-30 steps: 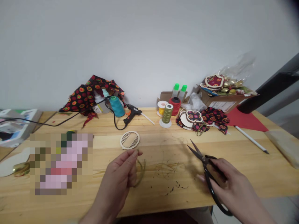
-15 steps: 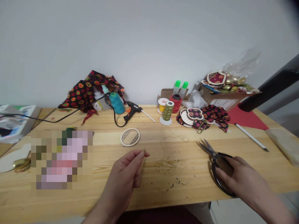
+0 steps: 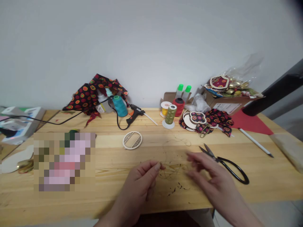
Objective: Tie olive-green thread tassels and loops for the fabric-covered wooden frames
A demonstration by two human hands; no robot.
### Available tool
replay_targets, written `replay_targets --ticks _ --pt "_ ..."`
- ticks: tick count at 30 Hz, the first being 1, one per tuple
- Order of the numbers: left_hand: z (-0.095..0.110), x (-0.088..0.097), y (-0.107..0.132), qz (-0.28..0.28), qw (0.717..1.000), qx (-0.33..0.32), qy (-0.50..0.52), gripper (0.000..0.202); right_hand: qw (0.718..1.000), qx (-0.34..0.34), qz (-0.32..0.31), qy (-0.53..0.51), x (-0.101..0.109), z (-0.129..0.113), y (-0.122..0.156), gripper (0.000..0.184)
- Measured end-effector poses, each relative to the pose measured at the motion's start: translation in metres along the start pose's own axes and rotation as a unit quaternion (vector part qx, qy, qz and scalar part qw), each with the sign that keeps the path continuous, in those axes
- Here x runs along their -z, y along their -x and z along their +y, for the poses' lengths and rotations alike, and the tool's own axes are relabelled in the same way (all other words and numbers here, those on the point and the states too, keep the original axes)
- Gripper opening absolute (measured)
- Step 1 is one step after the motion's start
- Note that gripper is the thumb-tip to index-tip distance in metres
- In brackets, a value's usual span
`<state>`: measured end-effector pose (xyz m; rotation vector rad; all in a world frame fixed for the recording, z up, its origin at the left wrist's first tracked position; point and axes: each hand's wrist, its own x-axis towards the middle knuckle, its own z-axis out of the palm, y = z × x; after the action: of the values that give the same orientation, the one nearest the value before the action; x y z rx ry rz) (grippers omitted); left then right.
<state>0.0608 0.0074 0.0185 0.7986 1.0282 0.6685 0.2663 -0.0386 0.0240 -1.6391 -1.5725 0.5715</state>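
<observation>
My left hand [image 3: 144,178] is closed in a pinch on a fine olive thread [image 3: 174,168], whose loose loops lie on the wooden table in front of the fingertips. Thumb and fingers apart, my right hand [image 3: 209,176] hovers over the table, slightly blurred, and holds nothing. Just to its right lie the black-handled scissors [image 3: 216,159], blades pointing up and left, partly covered by the hand. Small dark scraps [image 3: 176,188] are scattered between the hands. An oval wooden lattice frame [image 3: 132,140] rests beyond my left hand.
Behind stand an olive thread spool [image 3: 170,115], a red spool [image 3: 179,107] and a teal cone [image 3: 120,106] beside a black glue gun [image 3: 135,114]. Patterned fabric pieces [image 3: 220,119] lie at back right, near a cardboard box [image 3: 227,105] and a white pencil [image 3: 255,142].
My right hand has let go of the scissors, leaving them on the table, and moved left toward my left hand. My left hand, still pinching, has shifted slightly right and nearer.
</observation>
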Motion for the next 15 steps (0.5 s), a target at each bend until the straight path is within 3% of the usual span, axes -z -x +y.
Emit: replay_targets --ticks 3,5,9,15 --pt "-0.001 -0.003 0.002 -0.015 1.000 0.009 -0.015 0.024 0.977 -0.036 -0.090 -0.187 -0.031 -0.017 -0.011 0.040" --pt "-0.002 -0.004 0.003 -0.023 0.999 0.000 -0.031 0.026 0.963 -0.030 -0.115 -0.244 -0.043 -0.021 -0.018 0.032" --pt "-0.004 -0.002 0.003 -0.036 0.999 -0.007 -0.036 0.025 0.960 0.001 -0.106 -0.260 -0.051 -0.023 -0.023 0.011" --pt "-0.008 -0.001 0.002 -0.052 0.994 0.047 0.085 0.035 0.976 0.041 -0.067 -0.203 -0.049 -0.023 -0.023 0.009"
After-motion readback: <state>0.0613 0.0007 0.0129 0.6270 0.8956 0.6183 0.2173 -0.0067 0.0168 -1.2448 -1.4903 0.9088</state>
